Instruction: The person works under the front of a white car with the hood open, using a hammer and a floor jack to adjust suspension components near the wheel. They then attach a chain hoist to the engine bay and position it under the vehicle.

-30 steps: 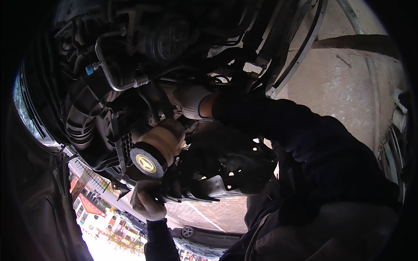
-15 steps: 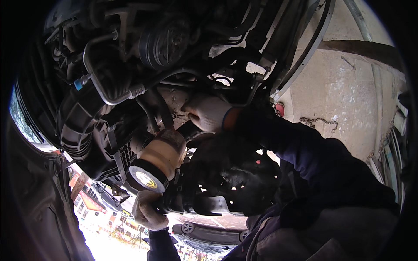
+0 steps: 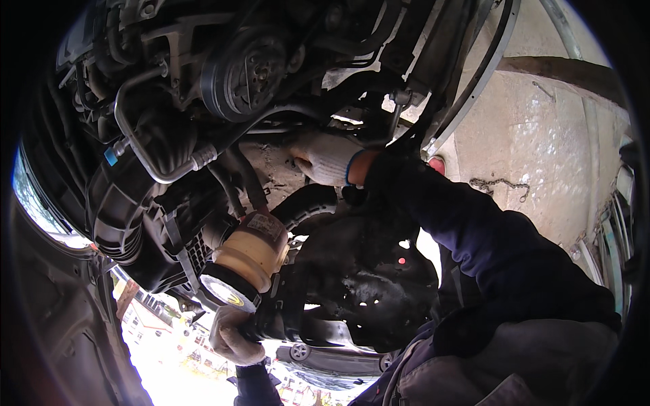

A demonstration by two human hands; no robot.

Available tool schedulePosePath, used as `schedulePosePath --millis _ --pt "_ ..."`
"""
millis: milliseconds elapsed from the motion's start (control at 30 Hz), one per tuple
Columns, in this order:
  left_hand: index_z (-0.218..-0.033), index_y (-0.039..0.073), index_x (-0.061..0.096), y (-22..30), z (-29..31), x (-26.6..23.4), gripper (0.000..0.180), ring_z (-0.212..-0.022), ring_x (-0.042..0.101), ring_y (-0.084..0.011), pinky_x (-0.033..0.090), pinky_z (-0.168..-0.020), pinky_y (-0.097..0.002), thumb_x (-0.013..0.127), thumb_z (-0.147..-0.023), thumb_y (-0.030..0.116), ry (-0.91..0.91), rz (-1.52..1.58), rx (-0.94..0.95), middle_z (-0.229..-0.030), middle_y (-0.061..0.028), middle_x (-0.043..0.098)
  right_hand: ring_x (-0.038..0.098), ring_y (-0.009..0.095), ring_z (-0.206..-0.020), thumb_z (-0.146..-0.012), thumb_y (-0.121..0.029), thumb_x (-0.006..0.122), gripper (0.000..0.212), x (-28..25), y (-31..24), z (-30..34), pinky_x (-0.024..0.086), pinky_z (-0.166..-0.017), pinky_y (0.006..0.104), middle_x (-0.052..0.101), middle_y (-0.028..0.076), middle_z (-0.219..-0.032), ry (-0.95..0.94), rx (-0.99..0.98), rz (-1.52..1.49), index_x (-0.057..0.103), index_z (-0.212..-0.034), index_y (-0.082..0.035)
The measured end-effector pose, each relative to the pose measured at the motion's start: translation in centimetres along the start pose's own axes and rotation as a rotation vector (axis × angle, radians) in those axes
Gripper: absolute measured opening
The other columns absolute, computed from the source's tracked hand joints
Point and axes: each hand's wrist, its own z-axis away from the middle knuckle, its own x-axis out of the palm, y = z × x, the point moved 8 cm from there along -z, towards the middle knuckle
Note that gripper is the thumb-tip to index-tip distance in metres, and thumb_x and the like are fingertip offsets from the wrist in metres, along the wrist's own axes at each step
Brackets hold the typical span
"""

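Observation:
My right hand [image 3: 326, 159], in a white knitted glove with a blue cuff edge, reaches in among dark pipes above a black corrugated hose [image 3: 305, 203]. Its fingers are curled; what they hold, if anything, is hidden. Lower left, my gloved left hand [image 3: 233, 336] is closed at the edge of a black frame [image 3: 267, 328], just below a cream-coloured fluid reservoir [image 3: 249, 254]. That reservoir has a black cap [image 3: 230, 289] with a pale label. Beside my right forearm spreads a black panel with holes [image 3: 372, 284].
A ribbed air duct [image 3: 115, 210] and a bent metal pipe [image 3: 128, 128] lie left, with a round pulley [image 3: 244, 74] above. A chain [image 3: 501, 186] lies on the concrete floor [image 3: 501, 135] at right. A parked car [image 3: 332, 361] shows beyond the frame.
My right hand has moved up slightly, and more of the corrugated hose beneath it shows. My left hand stays by the reservoir cap. The whole view has shifted a little.

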Motion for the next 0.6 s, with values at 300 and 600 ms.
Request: schedulePosePath --millis 300,600 --pt "-0.065 0.003 0.051 -1.5 0.8 -0.6 0.038 -0.057 0.049 -0.0213 0.037 -0.055 -0.0343 0.050 -0.094 0.029 0.070 0.000 -0.080 -0.063 -0.0075 0.051 0.070 0.027 -0.111 -0.101 -0.029 0.057 0.037 -3.4 -0.9 3.1 0.054 -0.099 0.0368 0.074 0.013 -0.121 -0.294 0.128 -0.498 0.070 -0.129 -0.010" --pt "-0.068 0.006 0.050 -0.9 1.2 -0.6 0.035 -0.056 0.051 -0.0217 0.038 -0.054 -0.0349 0.055 -0.095 0.028 0.008 -0.242 0.118 -0.064 -0.0063 0.052 0.072 0.023 -0.092 -0.096 -0.020 0.067 0.024 -16.2 6.7 15.1 0.057 -0.087 0.0359 0.076 0.010 -0.101 0.222 0.535 -0.485 0.075 -0.110 -0.002"
